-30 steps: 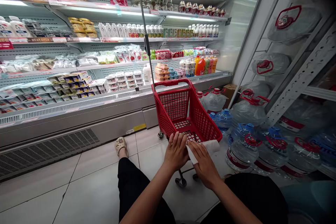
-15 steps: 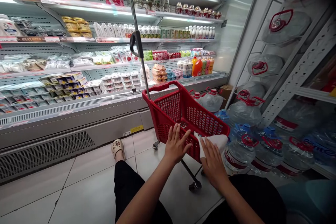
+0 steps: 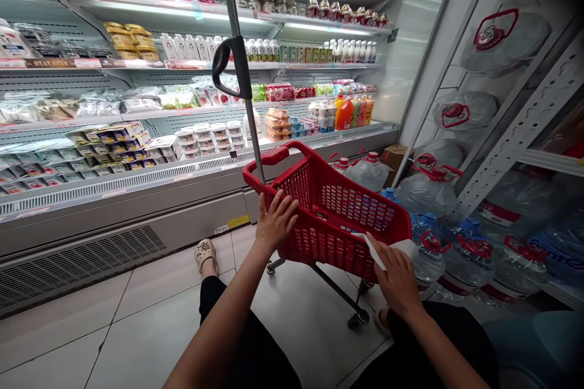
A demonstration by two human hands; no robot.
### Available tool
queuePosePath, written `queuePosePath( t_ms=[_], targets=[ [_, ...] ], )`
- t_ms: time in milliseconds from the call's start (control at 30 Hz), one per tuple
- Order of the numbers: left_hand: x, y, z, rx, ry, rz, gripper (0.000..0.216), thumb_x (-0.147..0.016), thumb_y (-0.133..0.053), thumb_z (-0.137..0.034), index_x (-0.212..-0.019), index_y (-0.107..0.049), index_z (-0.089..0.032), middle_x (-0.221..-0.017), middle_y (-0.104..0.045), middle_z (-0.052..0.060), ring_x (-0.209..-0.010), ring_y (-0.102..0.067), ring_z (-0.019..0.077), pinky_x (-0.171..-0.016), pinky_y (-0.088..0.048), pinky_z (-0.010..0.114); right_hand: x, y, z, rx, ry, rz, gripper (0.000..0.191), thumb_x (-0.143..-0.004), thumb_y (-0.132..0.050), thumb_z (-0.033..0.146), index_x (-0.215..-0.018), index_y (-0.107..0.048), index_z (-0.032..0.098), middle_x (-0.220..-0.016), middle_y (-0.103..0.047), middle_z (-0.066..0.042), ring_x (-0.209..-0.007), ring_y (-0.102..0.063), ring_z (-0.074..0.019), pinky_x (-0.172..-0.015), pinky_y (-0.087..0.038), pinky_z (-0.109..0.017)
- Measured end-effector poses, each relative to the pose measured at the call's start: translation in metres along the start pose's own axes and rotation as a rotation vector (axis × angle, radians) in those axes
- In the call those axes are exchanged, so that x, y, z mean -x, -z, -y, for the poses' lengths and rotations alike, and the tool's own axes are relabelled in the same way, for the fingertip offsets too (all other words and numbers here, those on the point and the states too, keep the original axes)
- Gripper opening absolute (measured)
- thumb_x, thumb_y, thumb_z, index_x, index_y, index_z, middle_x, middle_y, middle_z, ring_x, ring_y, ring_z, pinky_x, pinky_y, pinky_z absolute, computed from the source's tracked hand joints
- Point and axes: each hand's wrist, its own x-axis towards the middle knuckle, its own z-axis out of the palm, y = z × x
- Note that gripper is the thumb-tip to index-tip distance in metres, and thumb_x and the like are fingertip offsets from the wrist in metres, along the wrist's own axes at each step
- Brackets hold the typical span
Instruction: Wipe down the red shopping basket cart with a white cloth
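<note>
A red plastic shopping cart (image 3: 331, 246) on wheels stands in front of me, its perforated walls sloping down to the right. My left hand (image 3: 276, 222) rests on the near left corner of its rim, fingers spread and flat against the red plastic. Over the right end of the near wall, my right hand (image 3: 396, 270) has its fingers bent around a white cloth (image 3: 375, 252), which touches the rim. A metal pole with a black handle (image 3: 245, 70) rises from the cart's left end. Small items inside the basket are too hidden to name.
An open fridge (image 3: 191, 209) with shelves of bottles, tubs and packets runs along the back and left. Large water bottles (image 3: 424, 194) with red handles crowd the right side beside a white metal rack (image 3: 515, 127). My left foot wears a beige clog (image 3: 205, 253) on the tiles.
The cart has turned and its near side has shifted right. My left hand has moved left and up to the rim's left corner. My right hand has moved right with the cloth.
</note>
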Motion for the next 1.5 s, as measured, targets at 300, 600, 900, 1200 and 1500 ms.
queuePosePath(
  t_ms=[300, 600, 900, 1200, 1500],
  targets=[
    [0.014, 0.010, -0.055, 0.064, -0.050, -0.018, 0.053, -0.105, -0.048, -0.050, -0.156, -0.046, -0.035, -0.153, -0.058, -0.002, -0.156, -0.029, 0.0333, -0.127, 0.017, 0.066, -0.063, -0.036, 0.070, -0.021, 0.094, -0.067, 0.066, -0.097, -0.039, 0.017, -0.163, -0.032, 0.018, -0.142, -0.060, -0.012, -0.129, -0.052, -0.0283, -0.119, -0.034, -0.052],
    [0.002, 0.046, -0.009, 0.041, -0.109, -0.024, 0.051, -0.108, -0.042, -0.040, -0.158, -0.043, -0.032, -0.165, -0.042, 0.002, -0.148, -0.044, 0.0276, -0.125, 0.016, 0.067, -0.057, -0.027, 0.038, -0.129, 0.104, 0.011, 0.057, -0.102, -0.034, 0.022, -0.158, -0.039, 0.025, -0.145, -0.060, -0.006, -0.131, -0.052, -0.0247, -0.121, -0.031, -0.051],
    [0.005, 0.053, -0.029, 0.045, -0.143, 0.000, 0.048, -0.099, -0.050, -0.039, -0.145, -0.055, -0.026, -0.170, -0.031, 0.009, -0.138, -0.054, 0.0319, -0.127, -0.001, 0.069, -0.101, -0.045, 0.138, -0.252, 0.185, -0.064, 0.063, -0.099, -0.039, 0.022, -0.161, -0.032, 0.016, -0.152, -0.053, -0.015, -0.140, -0.046, -0.0290, -0.119, -0.035, -0.053],
    [0.017, 0.064, -0.022, 0.030, -0.104, -0.016, 0.050, -0.101, -0.046, -0.039, -0.148, -0.050, -0.022, -0.172, -0.024, 0.010, -0.141, -0.051, 0.0287, -0.129, -0.008, 0.061, -0.117, -0.056, 0.190, -0.336, 0.207, -0.108, 0.058, -0.099, -0.041, 0.022, -0.156, -0.039, 0.015, -0.146, -0.057, -0.017, -0.135, -0.050, -0.0319, -0.116, -0.040, -0.055],
    [0.032, 0.052, -0.008, -0.008, -0.030, -0.088, 0.055, -0.104, -0.044, -0.034, -0.159, -0.041, -0.027, -0.165, -0.041, 0.005, -0.151, -0.042, 0.0273, -0.133, -0.001, 0.056, -0.077, -0.028, 0.116, -0.150, 0.315, 0.020, 0.065, -0.100, -0.042, 0.021, -0.164, -0.027, 0.017, -0.152, -0.055, -0.012, -0.131, -0.054, -0.0264, -0.114, -0.041, -0.045]
  ],
)
